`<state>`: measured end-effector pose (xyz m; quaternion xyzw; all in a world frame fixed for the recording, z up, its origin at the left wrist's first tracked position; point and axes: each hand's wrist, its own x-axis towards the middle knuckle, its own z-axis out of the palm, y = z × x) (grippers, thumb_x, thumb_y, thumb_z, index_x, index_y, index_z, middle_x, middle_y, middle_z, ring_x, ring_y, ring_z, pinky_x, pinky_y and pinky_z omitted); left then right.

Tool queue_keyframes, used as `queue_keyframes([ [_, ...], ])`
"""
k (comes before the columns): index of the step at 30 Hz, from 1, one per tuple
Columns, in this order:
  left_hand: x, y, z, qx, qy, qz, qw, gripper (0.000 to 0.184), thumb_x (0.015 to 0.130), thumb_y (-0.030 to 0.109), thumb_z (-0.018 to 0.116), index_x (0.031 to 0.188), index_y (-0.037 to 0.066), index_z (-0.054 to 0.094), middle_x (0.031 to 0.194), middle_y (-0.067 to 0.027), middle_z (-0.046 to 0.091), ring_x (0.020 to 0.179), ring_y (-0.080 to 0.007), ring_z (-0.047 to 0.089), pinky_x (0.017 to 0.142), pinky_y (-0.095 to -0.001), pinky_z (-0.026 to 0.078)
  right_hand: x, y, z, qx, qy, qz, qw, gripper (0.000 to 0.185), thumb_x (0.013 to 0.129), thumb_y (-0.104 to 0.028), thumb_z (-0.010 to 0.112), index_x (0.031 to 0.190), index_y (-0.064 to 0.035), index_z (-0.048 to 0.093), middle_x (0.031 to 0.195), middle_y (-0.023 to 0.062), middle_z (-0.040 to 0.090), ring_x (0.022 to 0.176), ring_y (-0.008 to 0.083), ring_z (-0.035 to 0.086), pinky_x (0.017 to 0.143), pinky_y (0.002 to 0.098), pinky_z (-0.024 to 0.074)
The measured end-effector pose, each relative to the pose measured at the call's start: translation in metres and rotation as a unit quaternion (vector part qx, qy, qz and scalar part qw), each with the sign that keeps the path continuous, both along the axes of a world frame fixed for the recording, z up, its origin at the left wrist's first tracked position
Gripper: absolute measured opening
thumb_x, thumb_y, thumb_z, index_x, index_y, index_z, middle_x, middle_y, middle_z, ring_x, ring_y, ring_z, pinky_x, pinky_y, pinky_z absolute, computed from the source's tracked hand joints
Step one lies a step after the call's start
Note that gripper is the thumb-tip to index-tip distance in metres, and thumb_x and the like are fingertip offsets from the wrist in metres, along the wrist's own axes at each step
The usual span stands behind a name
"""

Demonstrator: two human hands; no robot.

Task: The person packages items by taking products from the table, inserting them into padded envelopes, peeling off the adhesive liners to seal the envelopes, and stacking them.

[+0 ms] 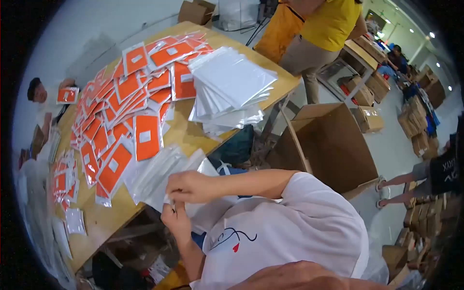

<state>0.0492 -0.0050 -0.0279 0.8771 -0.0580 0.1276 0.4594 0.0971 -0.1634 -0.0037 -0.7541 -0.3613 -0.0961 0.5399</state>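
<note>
My right hand is closed at the near edge of the table, fingers pinching the edge of a clear plastic bag. Just below it, my left hand is also closed, its thumb and fingertips meeting the right fingers at the bag's edge. Part of the bag is hidden behind the hands. Beyond them, a large loose pile of orange packets in clear sleeves covers much of the table. A tall stack of white-looking plastic bags lies to the right of this pile.
The wooden table has its edge close to my body. An open cardboard box stands on the floor at right. A person across the table holds an orange packet. Someone in a yellow top stands at the far end.
</note>
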Motion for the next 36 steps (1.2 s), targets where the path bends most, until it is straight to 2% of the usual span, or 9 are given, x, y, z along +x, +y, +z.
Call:
queue_keyframes([
  [4,0.002,-0.006,0.013,-0.095,0.008,-0.003,0.995,0.019,0.084,0.012,0.063,0.094,-0.004,0.062,0.073,-0.0091,0.062,0.061,-0.0173,0.048,0.059,-0.0274,0.044,-0.021,-0.062,0.024,0.024,0.208,-0.164,0.964,0.013,0.082,-0.010,0.064,0.093,-0.0030,0.064,0.084,0.0014,0.064,0.070,0.0113,0.057,0.063,0.0249,0.0453],
  [6,0.000,0.002,0.012,-0.097,0.041,0.034,0.994,0.020,0.083,0.012,0.064,0.095,-0.004,0.063,0.073,-0.0065,0.062,0.062,-0.0143,0.048,0.060,-0.0246,0.044,-0.028,-0.113,0.013,0.232,0.339,-0.172,0.895,0.014,0.083,-0.009,0.063,0.094,0.0005,0.064,0.082,0.0035,0.064,0.069,0.0130,0.057,0.063,0.0232,0.0456],
  [8,0.002,0.008,0.007,-0.167,0.062,0.026,0.984,0.019,0.082,0.010,0.064,0.095,-0.004,0.063,0.073,-0.0057,0.061,0.062,-0.0136,0.048,0.061,-0.0236,0.043,-0.043,-0.160,0.038,0.001,0.310,-0.276,0.910,0.014,0.085,-0.010,0.059,0.094,0.0008,0.063,0.085,0.0079,0.065,0.073,0.0181,0.059,0.067,0.0252,0.0459],
  [10,-0.002,0.011,0.004,-0.156,0.100,0.047,0.982,0.017,0.082,0.007,0.064,0.094,-0.004,0.063,0.074,-0.0044,0.061,0.063,-0.0126,0.049,0.061,-0.0228,0.043,-0.060,-0.193,0.029,-0.576,0.183,-0.375,0.703,0.014,0.085,-0.008,0.058,0.096,-0.0015,0.064,0.086,0.0098,0.065,0.073,0.0241,0.060,0.067,0.0292,0.0467],
  [11,-0.003,0.011,0.006,-0.152,0.112,0.070,0.980,0.017,0.082,0.007,0.064,0.094,-0.004,0.063,0.074,-0.0044,0.061,0.063,-0.0126,0.049,0.061,-0.0228,0.043,-0.064,-0.193,0.028,-0.590,0.203,-0.386,0.680,0.018,0.083,-0.007,0.058,0.099,-0.0033,0.065,0.088,0.0118,0.064,0.073,0.0292,0.059,0.069,0.0317,0.0471],
  [14,-0.006,0.012,0.009,-0.206,0.116,0.024,0.971,0.015,0.081,0.004,0.063,0.095,-0.003,0.064,0.076,-0.0046,0.063,0.065,-0.0115,0.050,0.062,-0.0217,0.042,-0.070,-0.164,0.010,-0.303,0.174,-0.375,0.859,0.024,0.084,-0.006,0.060,0.107,-0.0022,0.063,0.087,0.0096,0.064,0.073,0.0210,0.058,0.068,0.0274,0.0464],
  [18,-0.009,0.010,0.003,-0.230,0.073,-0.022,0.970,0.017,0.080,0.002,0.063,0.096,-0.002,0.065,0.081,-0.0054,0.064,0.067,-0.0122,0.052,0.063,-0.0209,0.041,-0.042,-0.095,-0.007,0.160,0.299,-0.223,0.914,0.029,0.081,-0.004,0.065,0.110,-0.0015,0.065,0.088,0.0077,0.062,0.071,0.0120,0.052,0.064,0.0228,0.0425],
  [24,-0.009,0.027,-0.002,-0.153,0.001,-0.098,0.983,0.024,0.075,-0.003,0.063,0.099,-0.001,0.065,0.091,-0.0070,0.065,0.073,-0.0159,0.055,0.066,-0.0218,0.042,-0.005,-0.082,-0.022,0.152,0.416,-0.087,0.892,0.024,0.080,0.004,0.060,0.102,-0.0026,0.067,0.090,0.0066,0.061,0.076,0.0123,0.051,0.070,0.0215,0.0402],
  [36,-0.013,0.053,0.019,-0.089,0.067,-0.251,0.962,0.033,0.072,-0.005,0.061,0.103,0.003,0.066,0.104,-0.0088,0.063,0.085,-0.0225,0.057,0.074,-0.0258,0.044,0.007,-0.099,-0.028,0.084,0.273,0.035,0.958,0.021,0.079,0.010,0.049,0.087,-0.0007,0.065,0.093,0.0052,0.062,0.083,0.0143,0.055,0.076,0.0222,0.0406],
])
